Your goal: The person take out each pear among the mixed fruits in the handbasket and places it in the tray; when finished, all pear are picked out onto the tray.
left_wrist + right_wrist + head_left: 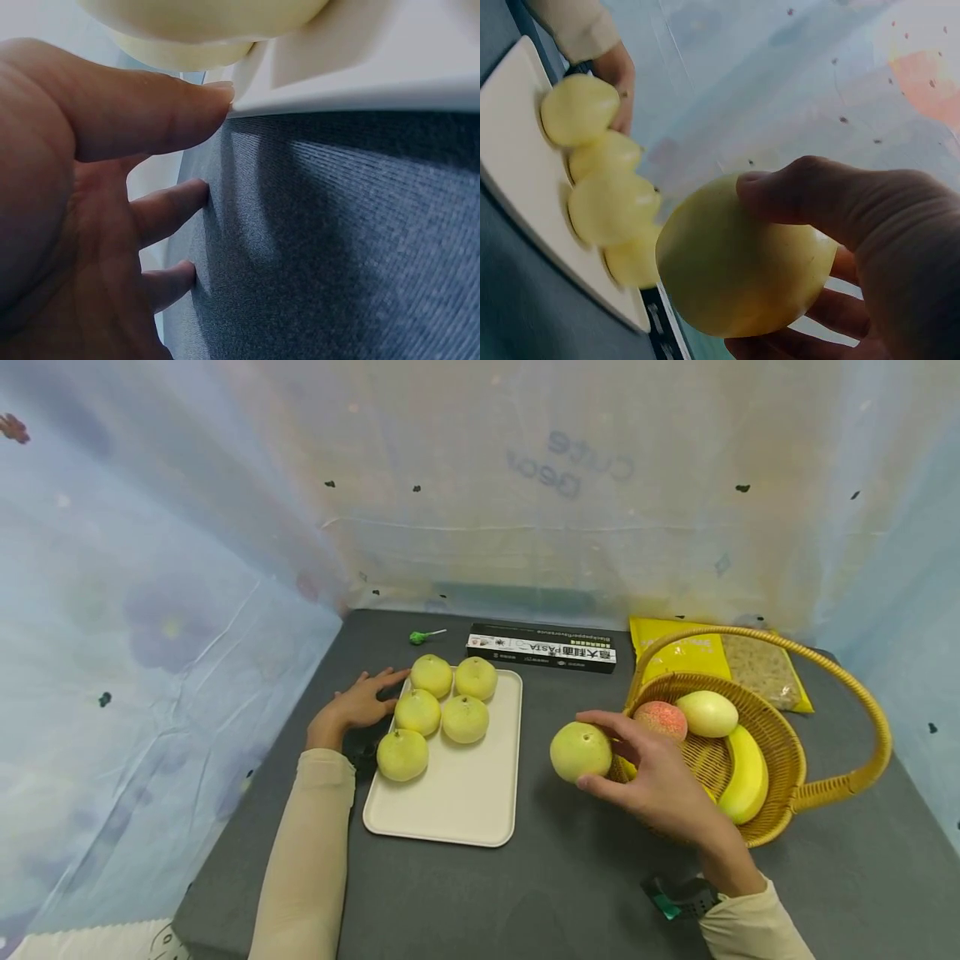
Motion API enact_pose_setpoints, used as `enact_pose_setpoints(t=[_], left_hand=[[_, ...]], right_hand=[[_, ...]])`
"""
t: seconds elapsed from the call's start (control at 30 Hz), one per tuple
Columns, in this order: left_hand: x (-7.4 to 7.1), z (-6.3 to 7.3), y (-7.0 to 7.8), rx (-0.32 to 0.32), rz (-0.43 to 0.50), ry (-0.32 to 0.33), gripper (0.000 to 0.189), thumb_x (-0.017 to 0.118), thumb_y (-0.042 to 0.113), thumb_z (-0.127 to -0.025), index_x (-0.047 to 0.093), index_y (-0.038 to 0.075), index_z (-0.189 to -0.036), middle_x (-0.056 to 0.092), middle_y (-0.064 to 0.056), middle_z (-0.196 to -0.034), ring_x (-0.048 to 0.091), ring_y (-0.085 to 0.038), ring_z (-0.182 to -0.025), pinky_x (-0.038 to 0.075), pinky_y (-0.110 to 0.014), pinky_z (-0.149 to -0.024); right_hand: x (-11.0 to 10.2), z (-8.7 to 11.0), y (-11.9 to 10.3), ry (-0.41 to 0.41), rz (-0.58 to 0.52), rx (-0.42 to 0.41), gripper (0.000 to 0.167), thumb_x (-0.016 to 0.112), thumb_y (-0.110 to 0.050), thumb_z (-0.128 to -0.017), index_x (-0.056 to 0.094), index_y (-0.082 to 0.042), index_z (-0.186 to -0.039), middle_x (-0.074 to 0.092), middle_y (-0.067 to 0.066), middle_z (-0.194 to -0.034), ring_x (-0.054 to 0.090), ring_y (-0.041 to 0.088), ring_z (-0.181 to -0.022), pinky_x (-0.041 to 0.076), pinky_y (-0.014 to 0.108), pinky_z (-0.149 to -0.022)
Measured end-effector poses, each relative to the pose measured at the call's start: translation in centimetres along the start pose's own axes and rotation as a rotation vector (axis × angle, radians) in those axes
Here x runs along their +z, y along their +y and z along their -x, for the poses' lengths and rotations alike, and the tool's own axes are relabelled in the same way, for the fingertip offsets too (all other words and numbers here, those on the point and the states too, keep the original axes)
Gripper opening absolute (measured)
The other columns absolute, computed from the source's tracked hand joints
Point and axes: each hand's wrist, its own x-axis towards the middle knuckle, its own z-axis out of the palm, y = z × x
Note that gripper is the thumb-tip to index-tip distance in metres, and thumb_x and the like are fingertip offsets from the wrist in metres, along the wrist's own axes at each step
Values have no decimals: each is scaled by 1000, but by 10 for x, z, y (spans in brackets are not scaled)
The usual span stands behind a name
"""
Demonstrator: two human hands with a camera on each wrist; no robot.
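My right hand (663,777) grips a round yellow-green fruit (581,752) between thumb and fingers, in the air between the tray and the basket. In the right wrist view the thumb lies over this fruit (742,259). A cream rectangular tray (468,802) carries several similar fruits (465,720), grouped toward its far left part. My left hand (362,702) lies at the tray's left edge with its fingers spread. The left wrist view has the thumb (157,109) touching the tray's rim (330,97) and the other fingers reaching down beside it.
Right of the tray stands a yellow wicker basket (795,760) with a tall handle, holding a banana (746,774), a peach (662,720) and a pale yellow fruit (707,714). Behind are a pasta box (542,647), a yellow bag (686,647) and a green lollipop (418,637).
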Motion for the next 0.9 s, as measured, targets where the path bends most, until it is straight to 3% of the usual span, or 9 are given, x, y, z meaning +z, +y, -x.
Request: enact_pose_setpoints(t=[0.33, 0.57, 0.9], left_hand=[[-1, -1, 0, 0, 5, 0, 65, 55, 35, -116, 30, 31, -176, 10, -15, -185, -9, -55, -167, -12, -92, -117], [0, -1, -1, 7, 0, 0, 66, 56, 38, -115, 31, 29, -176, 11, -16, -185, -7, -56, -167, -10, -93, -117], [-1, 0, 0, 2, -1, 2, 65, 55, 38, -116, 31, 30, -176, 11, -14, -185, -7, -55, -168, -10, -93, -117]], right_hand=[[35, -28, -9, -110, -136, -88, 69, 95, -16, -89, 64, -14, -150, 67, 1, -144, 68, 16, -125, 57, 26, -112], [66, -44, -6, -163, -186, -94, 70, 95, -17, -88, 64, -10, -150, 66, 3, -147, 68, 20, -131, 57, 37, -114], [108, -62, 5, -202, -265, -85, 68, 94, -14, -88, 65, -11, -149, 65, 8, -150, 67, 24, -133, 57, 38, -113]])
